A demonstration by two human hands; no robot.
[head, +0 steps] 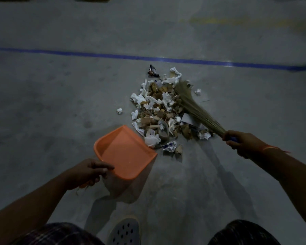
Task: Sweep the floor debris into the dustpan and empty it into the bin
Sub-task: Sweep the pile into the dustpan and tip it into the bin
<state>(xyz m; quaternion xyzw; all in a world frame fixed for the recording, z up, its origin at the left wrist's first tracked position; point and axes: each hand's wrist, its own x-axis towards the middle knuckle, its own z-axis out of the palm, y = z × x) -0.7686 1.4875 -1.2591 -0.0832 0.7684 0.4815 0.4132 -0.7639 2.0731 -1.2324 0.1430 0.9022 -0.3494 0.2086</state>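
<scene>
A shoe [125,232] stands nearest on the dim grey floor [51,96], crossed far off by a blue line [113,56]. The left hand [86,174] grips the orange dustpan [125,152], its handle hidden; the right hand [240,141] grips the broom [193,105] beside the debris [159,112].

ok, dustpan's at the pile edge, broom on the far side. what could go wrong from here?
1. The dustpan, gripped by the left hand, looks tilted with its lip possibly off the floor; debris may slide under it.
2. Stray paper balls sit outside the debris pile and could be missed by the sweep.
3. The broom in the right hand could flick light paper past the pan.
</scene>
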